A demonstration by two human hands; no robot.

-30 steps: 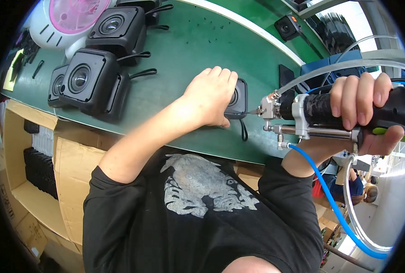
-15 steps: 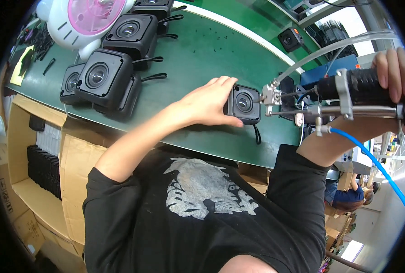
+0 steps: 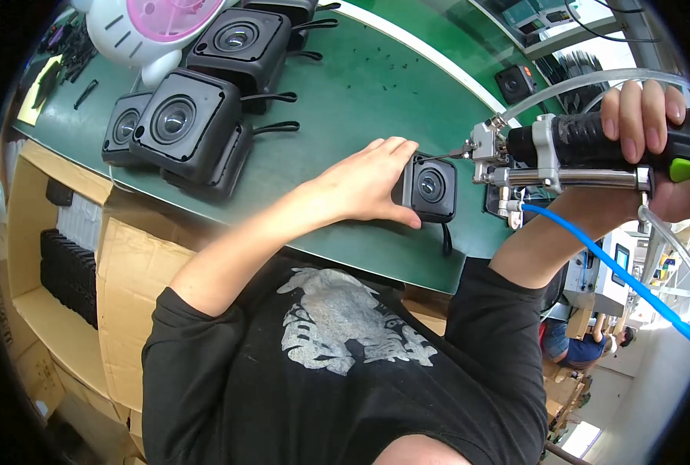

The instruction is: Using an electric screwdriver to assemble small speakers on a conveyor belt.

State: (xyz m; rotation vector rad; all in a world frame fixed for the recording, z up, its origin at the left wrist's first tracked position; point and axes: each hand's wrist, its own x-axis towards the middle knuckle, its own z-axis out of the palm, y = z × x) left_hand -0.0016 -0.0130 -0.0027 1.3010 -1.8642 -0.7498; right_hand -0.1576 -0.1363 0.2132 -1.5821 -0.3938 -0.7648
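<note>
Between the two hands, a square black speaker (image 3: 435, 188) sits face-up on the tabletop (image 3: 352, 97). The left hand (image 3: 366, 183) cups its left side, probably to stop it twisting; the right hand (image 3: 645, 128) clasps a hose-fed power screwdriver (image 3: 566, 147), its bit apparently meeting the speaker's far-left corner.

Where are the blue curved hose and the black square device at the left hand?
Blue curved hose (image 3: 617, 270): head view, middle of its length.
Black square device (image 3: 431, 186): head view, round part of its front.
</note>
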